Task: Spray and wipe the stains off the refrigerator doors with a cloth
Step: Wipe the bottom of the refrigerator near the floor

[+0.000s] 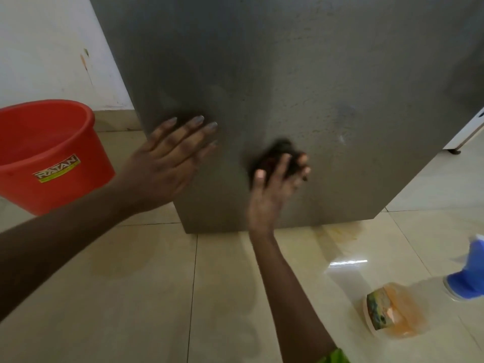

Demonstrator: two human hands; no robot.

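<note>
The fingers (285,163) of the right hand (272,187) curl over a dark, bunched cloth (279,149) and press it to the refrigerator door (288,74). The thumb lies at eight o'clock of the wad. The hand is blurred, so I cannot tell how tightly each finger closes.

The cloth looks soft and light, a rag that crumples to any shape and has no stiffness of its own. It probably works best kept balled under the fingertips with the palm behind it, so that pressure reaches the metal and no loose tail drags. If damp, it would likely slide easily on the smooth panel.

At nine o'clock of the cloth, the left hand (167,158) lies flat on the same door. Its fingers (195,128) are straight and spread, holding nothing; I judge it a brace. The door is a broad, hard grey sheet, dull with specks. A darker smudge (345,110) shows at two o'clock of the cloth, apart from it, and is likely not yet wiped.

Farther out, a red bucket (47,153) stands on the tiled floor (131,284) at nine o'clock of the left hand, near the white wall (47,48). At four o'clock of the cloth, well apart, an orange bottle (392,313) lies on the floor. A blue spray bottle (468,271) shows at the right edge, partly cut off.
</note>
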